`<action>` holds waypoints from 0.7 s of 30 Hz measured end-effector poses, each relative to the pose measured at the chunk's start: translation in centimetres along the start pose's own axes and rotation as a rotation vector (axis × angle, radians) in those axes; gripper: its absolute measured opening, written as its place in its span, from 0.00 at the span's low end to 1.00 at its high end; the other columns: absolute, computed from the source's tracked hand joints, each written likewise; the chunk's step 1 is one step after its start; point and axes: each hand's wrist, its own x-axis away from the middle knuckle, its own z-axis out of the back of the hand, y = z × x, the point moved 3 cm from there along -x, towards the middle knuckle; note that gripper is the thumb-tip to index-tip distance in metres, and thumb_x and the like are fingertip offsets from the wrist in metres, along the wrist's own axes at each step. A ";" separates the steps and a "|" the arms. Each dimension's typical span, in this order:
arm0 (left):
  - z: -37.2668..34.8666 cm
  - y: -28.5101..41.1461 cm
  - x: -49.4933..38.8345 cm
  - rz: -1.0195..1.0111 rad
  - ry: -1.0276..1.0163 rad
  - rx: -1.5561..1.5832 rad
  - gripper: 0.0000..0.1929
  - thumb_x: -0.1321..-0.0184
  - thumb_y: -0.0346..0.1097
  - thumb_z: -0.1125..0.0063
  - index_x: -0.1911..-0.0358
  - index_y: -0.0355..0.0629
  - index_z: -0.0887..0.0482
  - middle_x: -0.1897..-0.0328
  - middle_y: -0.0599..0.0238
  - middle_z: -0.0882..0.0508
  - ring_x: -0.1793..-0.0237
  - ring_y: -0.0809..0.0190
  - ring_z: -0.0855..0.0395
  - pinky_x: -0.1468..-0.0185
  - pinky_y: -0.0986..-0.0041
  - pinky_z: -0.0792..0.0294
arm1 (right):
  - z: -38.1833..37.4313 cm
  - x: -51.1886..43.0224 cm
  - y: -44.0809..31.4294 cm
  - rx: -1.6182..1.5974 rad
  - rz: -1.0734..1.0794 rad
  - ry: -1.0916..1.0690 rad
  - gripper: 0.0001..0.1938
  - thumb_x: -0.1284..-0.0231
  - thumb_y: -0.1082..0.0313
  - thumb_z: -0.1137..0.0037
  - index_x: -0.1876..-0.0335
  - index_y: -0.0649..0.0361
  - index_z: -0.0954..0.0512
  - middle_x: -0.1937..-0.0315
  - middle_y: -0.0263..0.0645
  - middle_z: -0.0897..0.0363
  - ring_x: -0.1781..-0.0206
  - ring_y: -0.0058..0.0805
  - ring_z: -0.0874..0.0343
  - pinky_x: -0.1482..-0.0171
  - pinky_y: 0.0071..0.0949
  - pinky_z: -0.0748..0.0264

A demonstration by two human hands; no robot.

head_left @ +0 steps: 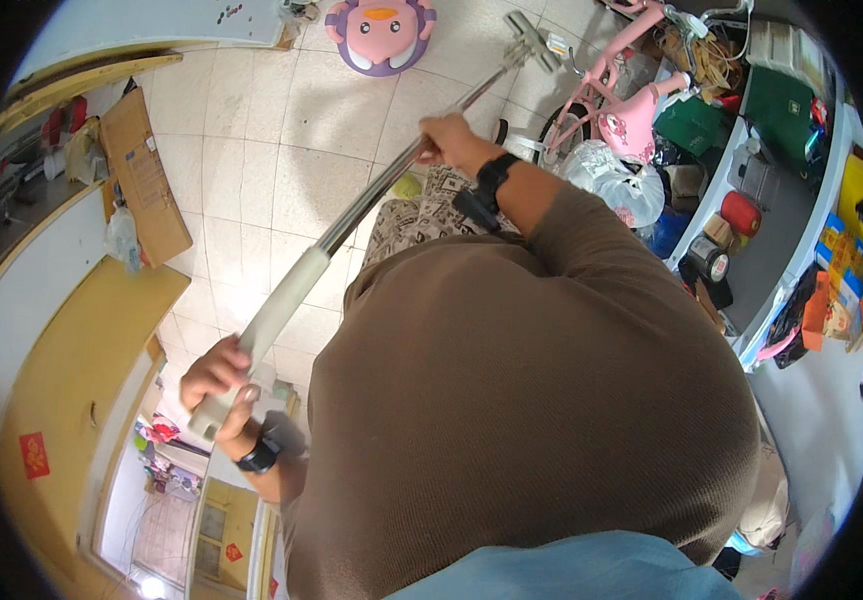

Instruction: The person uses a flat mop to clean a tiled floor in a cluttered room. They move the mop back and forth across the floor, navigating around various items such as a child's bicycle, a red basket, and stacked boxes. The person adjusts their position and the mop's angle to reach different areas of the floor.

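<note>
A long mop (371, 196) with a metal pole slants across the view from lower left to upper right. My left hand (221, 384) is wrapped around its pale plastic grip (286, 300), close to the end. Farther along, my right hand (455, 141) holds the metal pole. The flat mop head (533, 42) lies over the tiled floor (244, 150) near the pink bicycle; whether it touches the tiles I cannot tell. Both wrists wear black bands.
A pink child's bicycle (630, 112) and plastic bags (615, 180) stand at the right, beside loaded shelves (761, 262). A pink and purple cartoon-faced seat (380, 37) sits ahead. At the left are a leaning cardboard piece (145, 176) and a yellow door (64, 390).
</note>
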 end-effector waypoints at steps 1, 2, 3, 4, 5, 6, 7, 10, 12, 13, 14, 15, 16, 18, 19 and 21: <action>0.7 1.0 0.1 0.000 0.020 -0.014 0.18 0.60 0.25 0.35 0.72 0.47 0.34 0.77 0.66 0.26 0.66 0.58 0.26 0.44 0.53 0.37 | -0.5 0.7 1.2 -0.003 -0.031 -0.038 0.09 0.47 0.70 0.47 0.74 0.68 0.31 0.78 0.45 0.29 0.80 0.39 0.25 0.71 0.47 0.18; 1.3 1.9 0.1 -0.029 0.085 0.037 0.18 0.62 0.24 0.36 0.72 0.47 0.34 0.79 0.65 0.25 0.69 0.58 0.24 0.47 0.54 0.36 | -0.9 1.1 2.1 -0.009 -0.077 -0.100 0.09 0.47 0.69 0.47 0.74 0.68 0.31 0.79 0.44 0.29 0.80 0.38 0.25 0.71 0.47 0.18; 1.8 2.5 0.1 -0.059 0.129 0.070 0.18 0.64 0.24 0.37 0.72 0.47 0.34 0.81 0.64 0.24 0.71 0.57 0.23 0.49 0.55 0.34 | -1.1 1.3 2.7 -0.016 -0.114 -0.127 0.09 0.47 0.69 0.46 0.75 0.67 0.31 0.79 0.43 0.30 0.80 0.37 0.25 0.70 0.47 0.18; 2.2 2.9 0.1 -0.102 0.197 0.096 0.18 0.64 0.25 0.37 0.72 0.48 0.35 0.82 0.66 0.23 0.76 0.59 0.23 0.54 0.60 0.34 | -1.1 1.4 3.4 -0.027 -0.165 -0.179 0.09 0.47 0.69 0.46 0.75 0.66 0.30 0.79 0.42 0.30 0.80 0.36 0.26 0.69 0.46 0.19; 2.4 3.1 0.0 -0.156 0.223 0.077 0.19 0.62 0.27 0.35 0.72 0.49 0.35 0.84 0.68 0.25 0.78 0.61 0.24 0.58 0.63 0.35 | -1.2 1.3 3.9 -0.035 -0.215 -0.212 0.09 0.47 0.68 0.46 0.75 0.65 0.30 0.80 0.41 0.30 0.80 0.35 0.26 0.69 0.46 0.19; 2.6 3.0 -0.1 -0.164 0.253 0.144 0.18 0.61 0.29 0.35 0.72 0.50 0.35 0.85 0.69 0.26 0.79 0.61 0.24 0.59 0.63 0.35 | -1.3 0.9 4.1 -0.066 -0.182 -0.205 0.09 0.48 0.68 0.45 0.75 0.62 0.30 0.80 0.38 0.31 0.78 0.33 0.26 0.66 0.45 0.19; 3.0 2.7 -0.2 -0.197 0.271 0.216 0.18 0.60 0.30 0.34 0.72 0.50 0.35 0.85 0.70 0.28 0.80 0.62 0.25 0.59 0.64 0.35 | -1.6 0.5 4.4 -0.092 -0.172 -0.171 0.09 0.48 0.68 0.44 0.76 0.62 0.30 0.80 0.38 0.31 0.77 0.33 0.25 0.67 0.44 0.19; 4.3 1.6 0.0 -0.214 0.262 0.207 0.16 0.54 0.31 0.35 0.74 0.50 0.35 0.85 0.70 0.29 0.80 0.62 0.25 0.58 0.64 0.36 | -2.9 -1.6 4.7 -0.196 -0.118 -0.073 0.09 0.48 0.68 0.44 0.76 0.60 0.31 0.80 0.36 0.31 0.76 0.33 0.25 0.71 0.38 0.21; 5.9 1.4 0.7 -0.219 0.214 0.179 0.16 0.53 0.31 0.35 0.74 0.50 0.35 0.84 0.70 0.29 0.79 0.62 0.24 0.59 0.63 0.36 | -4.2 -2.2 5.8 -0.159 -0.162 -0.093 0.08 0.47 0.68 0.45 0.75 0.60 0.31 0.79 0.36 0.31 0.77 0.33 0.25 0.72 0.37 0.21; 7.0 1.5 1.3 -0.223 0.198 0.164 0.16 0.53 0.30 0.36 0.74 0.50 0.35 0.84 0.70 0.29 0.79 0.62 0.24 0.59 0.63 0.36 | -4.8 -2.3 6.5 -0.127 -0.182 -0.077 0.08 0.47 0.68 0.45 0.75 0.60 0.30 0.78 0.36 0.31 0.77 0.33 0.25 0.72 0.36 0.21; 8.1 1.4 2.1 -0.226 0.184 0.147 0.16 0.53 0.30 0.36 0.74 0.50 0.35 0.84 0.70 0.29 0.79 0.61 0.24 0.59 0.63 0.35 | -5.8 -2.2 7.3 -0.096 -0.192 -0.123 0.08 0.47 0.68 0.45 0.75 0.60 0.30 0.77 0.36 0.31 0.76 0.32 0.25 0.71 0.36 0.21; 9.2 1.3 3.0 -0.231 0.202 0.142 0.16 0.53 0.30 0.36 0.75 0.50 0.35 0.84 0.70 0.29 0.79 0.62 0.24 0.59 0.63 0.35 | -7.0 -2.3 8.0 -0.057 -0.207 -0.143 0.08 0.46 0.68 0.46 0.75 0.60 0.30 0.77 0.36 0.31 0.76 0.32 0.25 0.71 0.36 0.21; 10.7 1.2 4.0 -0.233 0.216 0.134 0.16 0.53 0.30 0.36 0.75 0.50 0.36 0.84 0.70 0.29 0.78 0.62 0.24 0.59 0.63 0.35 | -8.5 -2.2 9.0 -0.021 -0.221 -0.158 0.08 0.46 0.68 0.46 0.75 0.60 0.30 0.76 0.36 0.30 0.75 0.32 0.25 0.70 0.36 0.21; 14.0 1.4 5.9 -0.241 0.207 0.099 0.16 0.52 0.30 0.36 0.75 0.50 0.36 0.84 0.71 0.30 0.79 0.63 0.24 0.60 0.63 0.35 | -12.1 -1.7 11.1 0.054 -0.260 -0.174 0.09 0.47 0.65 0.43 0.75 0.58 0.30 0.76 0.37 0.28 0.73 0.33 0.24 0.69 0.34 0.21; 15.7 1.6 7.0 -0.242 0.218 0.079 0.15 0.52 0.32 0.37 0.75 0.51 0.36 0.85 0.73 0.30 0.80 0.65 0.25 0.61 0.64 0.36 | -13.8 -1.4 11.9 0.095 -0.274 -0.176 0.09 0.48 0.64 0.42 0.75 0.57 0.29 0.77 0.37 0.27 0.73 0.33 0.23 0.69 0.33 0.21; 19.3 2.0 9.0 -0.264 0.202 0.047 0.15 0.53 0.35 0.37 0.75 0.51 0.36 0.85 0.74 0.31 0.80 0.67 0.26 0.62 0.65 0.36 | -17.1 -0.5 13.7 0.175 -0.316 -0.243 0.09 0.45 0.63 0.46 0.73 0.60 0.29 0.75 0.36 0.31 0.72 0.28 0.28 0.67 0.35 0.20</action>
